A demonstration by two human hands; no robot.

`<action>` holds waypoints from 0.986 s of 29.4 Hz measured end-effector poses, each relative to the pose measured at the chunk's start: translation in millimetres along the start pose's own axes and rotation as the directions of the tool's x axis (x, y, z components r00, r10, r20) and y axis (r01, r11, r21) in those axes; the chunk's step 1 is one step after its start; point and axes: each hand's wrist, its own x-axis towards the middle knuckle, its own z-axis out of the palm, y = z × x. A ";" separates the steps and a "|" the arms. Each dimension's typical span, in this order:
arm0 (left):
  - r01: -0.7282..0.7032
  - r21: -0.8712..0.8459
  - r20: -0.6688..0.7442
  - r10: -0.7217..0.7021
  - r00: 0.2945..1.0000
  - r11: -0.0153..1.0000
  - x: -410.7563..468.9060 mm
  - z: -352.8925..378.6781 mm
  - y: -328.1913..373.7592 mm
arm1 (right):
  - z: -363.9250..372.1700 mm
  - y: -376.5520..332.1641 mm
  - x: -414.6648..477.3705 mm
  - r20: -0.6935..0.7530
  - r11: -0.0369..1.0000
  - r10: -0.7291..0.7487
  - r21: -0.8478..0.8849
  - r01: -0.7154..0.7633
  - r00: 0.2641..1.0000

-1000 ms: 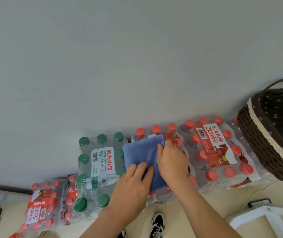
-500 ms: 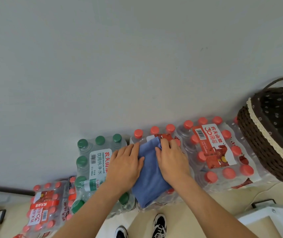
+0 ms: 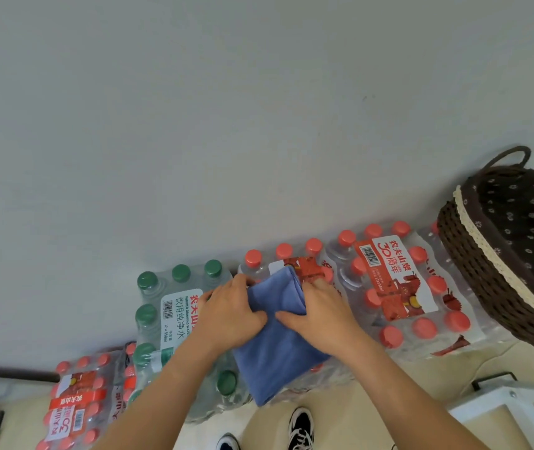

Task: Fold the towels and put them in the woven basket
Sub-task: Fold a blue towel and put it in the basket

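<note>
At the near left, on the floor, a low pack of red-capped water bottles (image 3: 77, 404) stands beside a taller pack of green-capped bottles (image 3: 168, 310). Both are against the pale wall (image 3: 226, 125).

The left hand (image 3: 230, 313) comes up over the green-capped pack and grips the left edge of the blue towel (image 3: 275, 355). Its fingers are together and bent down over the far left corner, and its thumb lies on top, pointing toward the middle.

The towel is folded into a narrow strip. It lies on top of a middle pack of red-capped bottles (image 3: 283, 254), and its near end hangs over the pack's near edge, above a pair of black-and-white shoes (image 3: 301, 428).

The right hand (image 3: 321, 315) grips the towel's right edge in the same way, with fingers curled over the far right corner. Its thumb lies across the cloth, almost touching the left thumb.

Just right of this hand is another pack of red-capped bottles (image 3: 398, 287). Further right, touching that pack, the dark brown woven basket (image 3: 479, 280) sits tilted, showing its dotted lining and loop handle. It is well apart from the towel. A white frame (image 3: 512, 407) stands at the near right.
</note>
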 end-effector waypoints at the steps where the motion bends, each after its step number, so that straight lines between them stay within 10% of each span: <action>1: 0.011 -0.080 0.046 -0.007 0.999 0.997 1.6 -5.7 2.9 | 2.7 2.7 0.2 -0.004 0.999 -0.041 0.004 0.041 0.999; 8: -0.021 -0.664 0.098 0.114 0.989 0.747 3.3 -25.5 15.2 | -45.0 -0.7 -2.3 0.361 0.870 -0.189 0.493 -0.015 0.913; 13: -0.207 -0.828 -0.115 0.203 0.972 0.521 6.3 -47.1 28.1 | -112.7 -3.7 9.8 0.172 0.981 -0.159 0.135 0.137 0.972; 17: -0.485 -0.528 -0.388 0.311 0.868 0.697 2.5 -55.5 43.5 | -123.6 -6.6 11.3 -0.178 0.839 -0.447 -0.423 0.342 0.877; 20: -0.592 0.009 -0.382 0.550 0.743 0.806 0.4 -29.9 24.2 | -84.9 14.5 -3.0 -0.182 0.704 -0.549 -0.627 0.334 0.816; 29: -0.490 0.457 -0.215 0.627 0.749 0.742 -37.2 32.9 12.2 | 0.2 56.2 -31.4 -0.178 0.690 -0.598 -0.610 0.389 0.782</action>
